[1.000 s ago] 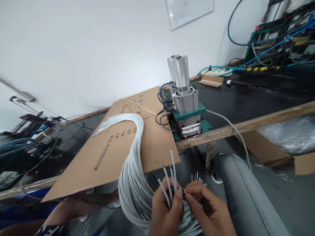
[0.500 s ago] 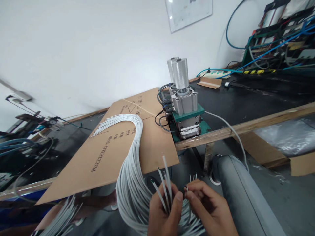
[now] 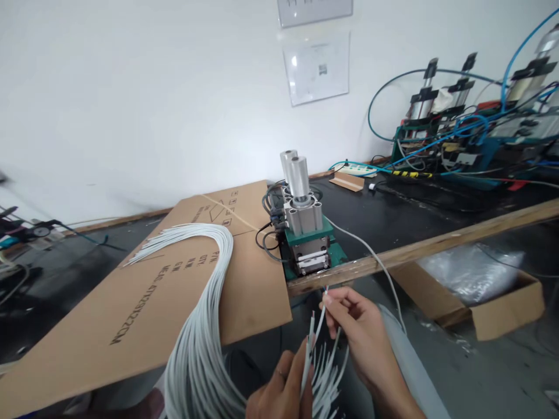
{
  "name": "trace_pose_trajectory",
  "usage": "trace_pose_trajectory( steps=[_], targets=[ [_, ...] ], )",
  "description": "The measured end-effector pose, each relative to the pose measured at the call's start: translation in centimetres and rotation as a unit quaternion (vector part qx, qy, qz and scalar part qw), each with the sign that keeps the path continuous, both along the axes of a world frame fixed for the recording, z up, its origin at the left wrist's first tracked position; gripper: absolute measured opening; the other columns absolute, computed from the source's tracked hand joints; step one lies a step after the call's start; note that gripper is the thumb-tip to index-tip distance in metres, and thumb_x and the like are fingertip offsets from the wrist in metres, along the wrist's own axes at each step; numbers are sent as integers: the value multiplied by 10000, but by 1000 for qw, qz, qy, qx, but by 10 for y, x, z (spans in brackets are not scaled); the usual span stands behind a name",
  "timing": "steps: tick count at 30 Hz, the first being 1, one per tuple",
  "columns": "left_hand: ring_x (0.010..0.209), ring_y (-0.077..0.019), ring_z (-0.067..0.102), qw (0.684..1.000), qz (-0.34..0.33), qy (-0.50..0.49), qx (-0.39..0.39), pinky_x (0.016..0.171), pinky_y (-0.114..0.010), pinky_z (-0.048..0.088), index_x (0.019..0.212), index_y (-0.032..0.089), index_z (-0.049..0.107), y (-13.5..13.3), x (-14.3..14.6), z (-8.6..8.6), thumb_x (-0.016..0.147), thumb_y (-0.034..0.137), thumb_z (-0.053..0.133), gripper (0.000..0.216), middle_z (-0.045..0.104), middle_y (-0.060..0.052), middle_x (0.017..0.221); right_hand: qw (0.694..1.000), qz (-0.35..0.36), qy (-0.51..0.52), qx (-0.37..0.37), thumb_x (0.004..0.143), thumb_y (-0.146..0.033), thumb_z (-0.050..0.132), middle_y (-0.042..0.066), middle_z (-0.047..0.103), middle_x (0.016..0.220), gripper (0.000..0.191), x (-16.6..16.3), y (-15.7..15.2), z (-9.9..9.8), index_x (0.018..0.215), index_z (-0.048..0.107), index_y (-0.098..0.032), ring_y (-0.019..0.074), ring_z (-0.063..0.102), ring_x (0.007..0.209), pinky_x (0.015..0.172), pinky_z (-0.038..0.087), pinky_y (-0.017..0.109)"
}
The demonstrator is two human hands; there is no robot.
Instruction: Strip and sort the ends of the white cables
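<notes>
A thick bundle of pale grey cables [image 3: 205,314] curves from the cardboard sheet [image 3: 174,302] down over its front edge toward my lap. My left hand [image 3: 283,378] is closed around a few cables, whose cut ends stick up past the fingers. My right hand [image 3: 349,317] pinches one cable [image 3: 322,317] near its end, just below the table edge; thin wires show at its tip. Loose cable ends [image 3: 325,372] fan out between my hands. Above them stands a small pneumatic press [image 3: 305,227] with two metal cylinders on a green base.
A black table [image 3: 393,209] with a wooden edge runs along the wall. More machines [image 3: 441,116] with blue hoses stand at the back right. An open cardboard box [image 3: 502,308] holding clear plastic sits below the table at right. A grey hose [image 3: 371,250] hangs over the edge.
My right hand has moved up toward the press with one cable pinched near its tip. My left hand has lowered with its cables. The view has shifted to the right and up.
</notes>
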State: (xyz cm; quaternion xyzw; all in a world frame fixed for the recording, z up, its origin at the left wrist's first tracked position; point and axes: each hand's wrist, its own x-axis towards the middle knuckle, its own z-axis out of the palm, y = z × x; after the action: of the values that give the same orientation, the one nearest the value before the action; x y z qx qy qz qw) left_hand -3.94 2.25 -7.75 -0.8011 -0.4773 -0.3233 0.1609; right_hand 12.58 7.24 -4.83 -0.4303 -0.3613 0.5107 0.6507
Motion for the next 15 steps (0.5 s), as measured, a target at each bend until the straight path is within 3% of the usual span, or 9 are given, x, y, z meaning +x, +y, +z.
trace_pose_trajectory(
  steps=[3, 5, 7, 9, 11, 13, 15],
  targets=[
    [781, -174, 803, 999, -23, -27, 8, 508, -165, 562, 1226, 179, 602, 7, 1, -10, 1058, 210, 369, 289, 818, -123, 961, 1000, -10, -9, 21, 824, -518, 776, -39, 588, 554, 375, -2, 5, 2, 788, 670, -161, 86, 513, 469, 476, 446, 190],
    [835, -189, 804, 998, -37, -57, 20, 564, -167, 585, 1266, 174, 589, 14, 5, -6, 1022, 154, 454, 280, 821, -126, 992, 998, -33, -28, 46, 877, -478, 733, -24, 637, 631, 303, 0, 4, 0, 901, 668, -183, 103, 560, 511, 493, 485, 192],
    [879, -195, 801, 995, -38, -90, 26, 619, -169, 602, 1292, 178, 590, 20, 12, 2, 1000, 127, 494, 311, 818, -120, 1045, 982, -80, -121, 118, 938, -370, 675, 2, 701, 766, 188, 4, 2, -5, 1051, 657, -221, 126, 644, 611, 551, 538, 196],
    [921, -193, 794, 992, -38, -119, 23, 681, -166, 610, 1289, 167, 604, 26, 19, 7, 1005, 129, 483, 311, 807, -131, 1092, 926, -119, -277, 227, 976, -225, 608, 34, 734, 921, 198, 11, 1, -10, 1168, 647, -254, 144, 712, 775, 671, 575, 206],
    [916, -187, 795, 990, -40, -137, 24, 708, -167, 613, 1268, 161, 623, 30, 24, 7, 1014, 135, 463, 301, 808, -132, 1091, 844, -121, -418, 313, 991, -126, 543, 75, 728, 1035, 302, 18, 2, -15, 1250, 643, -244, 161, 730, 912, 765, 575, 222],
    [858, -190, 803, 989, -35, -144, 28, 676, -178, 621, 1235, 170, 655, 33, 28, 1, 1016, 151, 463, 292, 820, -112, 1045, 781, -110, -503, 353, 1002, -96, 507, 121, 713, 1104, 339, 25, 5, -17, 1299, 629, -204, 181, 737, 948, 772, 578, 244],
    [771, -198, 807, 989, -17, -144, 33, 606, -188, 623, 1182, 168, 704, 36, 30, -8, 1012, 167, 473, 287, 827, -111, 992, 742, -112, -545, 374, 1006, -92, 499, 148, 718, 1124, 310, 30, 11, -16, 1269, 644, -170, 198, 749, 944, 760, 586, 263]
  ],
)
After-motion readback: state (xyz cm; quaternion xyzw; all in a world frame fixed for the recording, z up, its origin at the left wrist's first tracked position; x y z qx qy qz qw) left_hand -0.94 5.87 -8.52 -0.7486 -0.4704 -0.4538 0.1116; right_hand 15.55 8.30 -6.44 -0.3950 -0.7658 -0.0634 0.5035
